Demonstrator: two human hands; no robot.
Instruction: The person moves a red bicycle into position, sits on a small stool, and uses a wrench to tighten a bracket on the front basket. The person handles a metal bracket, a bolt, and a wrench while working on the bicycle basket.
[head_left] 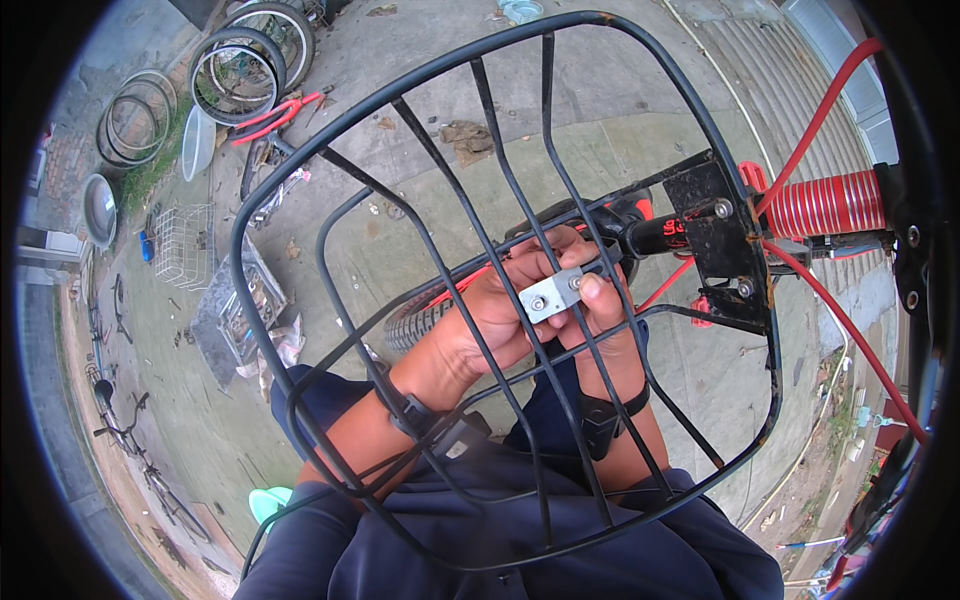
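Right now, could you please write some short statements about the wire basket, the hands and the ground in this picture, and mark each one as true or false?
1. Both hands hold a small silver metal plate with two bolts against the dark wire bicycle basket. True.
2. The left hand wears a thick glove. False: it is bare, with a dark band at the wrist.
3. Bicycle wheel rims lie on the ground at upper left. True.
4. The coiled spring at right is blue. False: it is red.
5. The right hand holds a hammer. False: its fingers rest on the plate.
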